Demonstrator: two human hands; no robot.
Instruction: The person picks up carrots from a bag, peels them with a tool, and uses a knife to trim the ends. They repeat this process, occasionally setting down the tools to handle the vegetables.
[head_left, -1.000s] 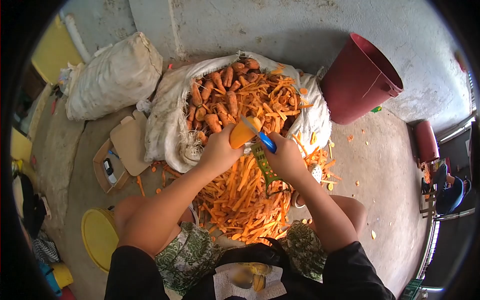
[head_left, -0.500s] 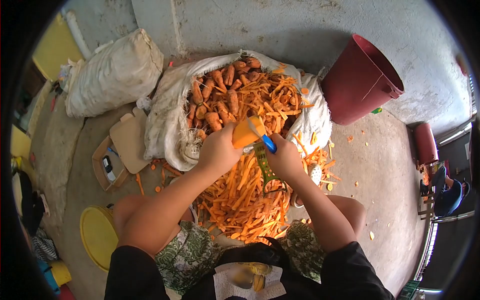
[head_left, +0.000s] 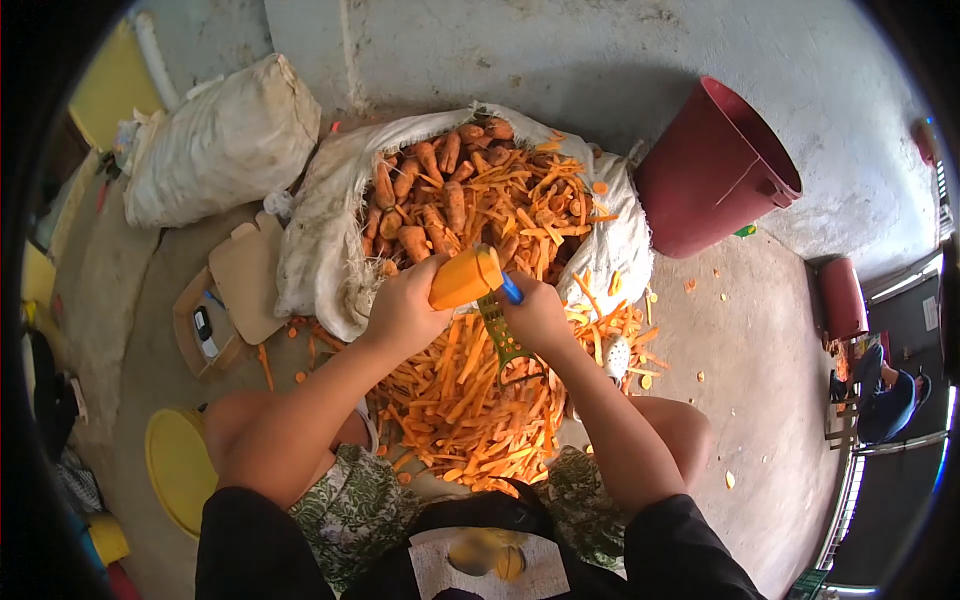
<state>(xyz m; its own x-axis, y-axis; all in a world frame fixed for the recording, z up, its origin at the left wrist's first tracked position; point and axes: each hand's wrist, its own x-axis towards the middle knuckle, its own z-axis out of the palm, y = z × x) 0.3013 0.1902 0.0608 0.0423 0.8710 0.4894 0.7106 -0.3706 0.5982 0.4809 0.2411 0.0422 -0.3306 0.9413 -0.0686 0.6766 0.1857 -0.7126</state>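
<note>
My left hand (head_left: 405, 305) is wrapped around a thick peeled carrot (head_left: 462, 280) over the middle of the heap. My right hand (head_left: 537, 318) closes on the blue handle of a knife (head_left: 512, 290), whose blade lies against the carrot's right end. Just below my right hand is a green strip with holes (head_left: 503, 332) and a thin dark loop at its lower end. Beneath both hands lies a heap of cut carrot sticks (head_left: 480, 410). Behind them, an open white sack (head_left: 318, 270) holds unpeeled carrots (head_left: 455, 205) and more cut pieces.
A dark red bin (head_left: 695, 190) leans right of the sack, near the wall. At left are a full white sack (head_left: 225, 145), an open cardboard box (head_left: 205, 325) and a yellow lid (head_left: 180, 470). Carrot scraps dot the floor at right; another person (head_left: 882, 400) sits far right.
The whole view has shifted a little. My hands, with the carrot and knife, have moved slightly left, and the carrot is now turned closer to level.
</note>
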